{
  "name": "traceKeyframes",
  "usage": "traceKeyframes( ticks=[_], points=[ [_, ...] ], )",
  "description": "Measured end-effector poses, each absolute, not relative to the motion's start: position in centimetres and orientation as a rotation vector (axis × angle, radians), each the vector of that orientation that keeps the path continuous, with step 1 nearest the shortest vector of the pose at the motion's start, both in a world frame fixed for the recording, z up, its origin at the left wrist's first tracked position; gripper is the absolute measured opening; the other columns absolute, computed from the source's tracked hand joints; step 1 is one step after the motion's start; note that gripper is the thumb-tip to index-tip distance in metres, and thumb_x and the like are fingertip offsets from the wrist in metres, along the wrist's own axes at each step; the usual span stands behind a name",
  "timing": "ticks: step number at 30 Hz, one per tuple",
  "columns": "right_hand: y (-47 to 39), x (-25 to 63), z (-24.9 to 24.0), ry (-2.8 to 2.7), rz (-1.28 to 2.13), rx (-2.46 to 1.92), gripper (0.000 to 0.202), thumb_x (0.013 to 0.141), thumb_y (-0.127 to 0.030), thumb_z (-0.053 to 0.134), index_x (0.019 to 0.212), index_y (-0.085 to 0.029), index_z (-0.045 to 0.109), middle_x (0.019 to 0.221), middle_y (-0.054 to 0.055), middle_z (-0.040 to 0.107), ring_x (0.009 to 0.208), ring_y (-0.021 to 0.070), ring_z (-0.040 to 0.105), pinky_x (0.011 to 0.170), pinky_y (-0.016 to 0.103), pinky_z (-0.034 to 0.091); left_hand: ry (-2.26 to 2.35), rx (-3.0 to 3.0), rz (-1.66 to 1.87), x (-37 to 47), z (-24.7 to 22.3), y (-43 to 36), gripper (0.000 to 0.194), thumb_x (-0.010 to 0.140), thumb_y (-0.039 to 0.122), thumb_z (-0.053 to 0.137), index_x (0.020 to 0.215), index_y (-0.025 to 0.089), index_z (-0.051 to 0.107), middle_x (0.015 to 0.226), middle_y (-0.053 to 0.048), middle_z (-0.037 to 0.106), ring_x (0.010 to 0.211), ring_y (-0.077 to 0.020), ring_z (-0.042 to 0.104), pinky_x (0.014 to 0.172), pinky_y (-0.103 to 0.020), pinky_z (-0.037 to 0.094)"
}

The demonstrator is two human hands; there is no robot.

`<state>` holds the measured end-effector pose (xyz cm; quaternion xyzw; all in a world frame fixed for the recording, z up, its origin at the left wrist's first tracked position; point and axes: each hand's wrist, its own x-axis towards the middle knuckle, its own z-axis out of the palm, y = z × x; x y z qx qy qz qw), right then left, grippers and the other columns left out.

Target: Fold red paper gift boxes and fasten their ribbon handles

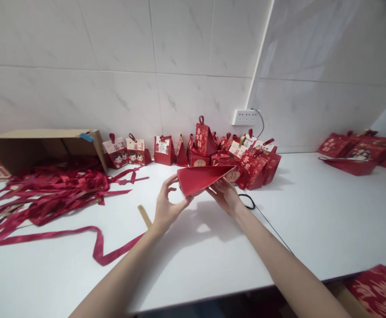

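We recorded both hands on a single red card piece (202, 177), folded to a wedge, its plain red face uppermost. It was held up off the white table (322, 221), in front of the main group of small boxes, with a shadow on the surface beneath.

Left hand (169, 205): pinching the left end of the piece, thumb at the near lower corner, fingers at the far left side. Right hand (225, 194): gripping the right-hand part, fingertips against its underside and edge — we could not tell exactly where the thumb pressed.

Left of the hands, we noted an open cardboard box (47, 134) lying on its side with blue tape (87, 137) at an upper corner, and a heap of dark red ribbons (56, 190) spilling from it. One loose ribbon (121, 253) ran in a bent line to the left forearm; a gold strip (144, 216) lay just beside that forearm.

Behind the hands, we saw a cluster of decorated red boxes (203, 139), many with ribbon loops on top; one stood raised above its neighbours. Two boxes with cartoon figures (135, 154) stood farther left, near the tiled wall (113, 97). A black loop (254, 202) lay near the right wrist, and a white power strip (246, 117) was mounted above the cluster. Well apart, at far right, we logged another group of red boxes (361, 148).
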<state>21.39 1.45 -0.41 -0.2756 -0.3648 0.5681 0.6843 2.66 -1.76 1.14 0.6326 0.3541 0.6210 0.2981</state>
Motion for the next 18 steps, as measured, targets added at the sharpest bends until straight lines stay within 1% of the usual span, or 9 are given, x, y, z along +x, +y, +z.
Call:
traceKeyframes(
  ticks=[3,5,7,10,11,14,16,18],
  points=[
    [1.5,21.5,-0.7,-0.840,1.314,-0.605,0.029,0.057,-0.027,0.077,0.080,-0.025,0.061,0.078,-0.004,0.067,0.080,0.0155,0.063,0.093,0.042,0.047,0.943,1.675,1.719,2.5,1.1,-1.8,0.064,0.061,0.025,0.079,0.118,0.026,0.050,0.122,-0.007,0.054,0.109,-0.0224,0.053,0.087,-0.029,0.042],
    [1.5,21.7,-1.0,-0.824,1.361,-0.652,0.027,0.057,-0.030,0.079,0.076,-0.023,0.062,0.078,-0.003,0.069,0.078,0.0162,0.064,0.090,0.041,0.049,0.922,1.594,1.735,2.5,1.0,-1.8,0.065,0.057,0.028,0.081,0.115,0.025,0.052,0.113,-0.006,0.056,0.100,-0.0212,0.054,0.083,-0.028,0.044],
    [1.6,21.6,-1.2,-0.854,1.468,-0.754,0.026,0.059,-0.035,0.078,0.076,-0.021,0.065,0.079,0.001,0.071,0.076,0.0177,0.065,0.084,0.040,0.052,0.861,1.573,1.706,2.6,1.0,-1.9,0.053,0.058,0.030,0.081,0.105,0.023,0.057,0.101,-0.004,0.058,0.088,-0.0182,0.054,0.078,-0.028,0.043],
    [1.4,21.0,-1.1,-1.013,1.621,-0.863,0.031,0.071,-0.044,0.068,0.086,-0.017,0.068,0.086,0.007,0.072,0.080,0.0216,0.067,0.076,0.042,0.054,0.762,1.592,1.589,2.9,1.0,-2.3,0.031,0.064,0.033,0.077,0.083,0.020,0.058,0.081,-0.001,0.057,0.072,-0.0142,0.052,0.072,-0.027,0.042],
    [1.2,20.7,-1.0,-1.064,1.639,-0.857,0.033,0.074,-0.045,0.065,0.090,-0.017,0.068,0.090,0.008,0.072,0.084,0.0225,0.067,0.077,0.042,0.054,0.745,1.588,1.557,3.0,1.0,-2.5,0.028,0.065,0.034,0.076,0.077,0.019,0.055,0.075,0.000,0.056,0.069,-0.0133,0.050,0.070,-0.026,0.042],
    [0.5,19.8,-0.4,-1.157,1.636,-0.764,0.035,0.078,-0.044,0.062,0.101,-0.019,0.067,0.101,0.007,0.071,0.091,0.0218,0.067,0.083,0.041,0.053,0.727,1.556,1.530,3.5,0.9,-2.9,0.032,0.067,0.037,0.074,0.064,0.019,0.047,0.065,0.002,0.051,0.063,-0.0116,0.047,0.065,-0.025,0.040],
    [0.2,19.3,-0.1,-1.169,1.625,-0.719,0.036,0.077,-0.043,0.063,0.105,-0.020,0.067,0.105,0.005,0.071,0.093,0.0207,0.066,0.088,0.039,0.051,0.720,1.556,1.534,3.8,0.9,-3.0,0.034,0.068,0.038,0.073,0.064,0.019,0.045,0.064,0.002,0.050,0.061,-0.0111,0.047,0.063,-0.025,0.040],
    [0.3,19.1,0.1,-1.137,1.598,-0.735,0.038,0.075,-0.043,0.065,0.104,-0.019,0.066,0.105,0.005,0.070,0.095,0.0210,0.066,0.089,0.038,0.051,0.714,1.565,1.548,3.8,0.8,-2.7,0.033,0.069,0.038,0.072,0.065,0.020,0.045,0.065,0.002,0.050,0.061,-0.0110,0.047,0.062,-0.024,0.041]
  ],
)
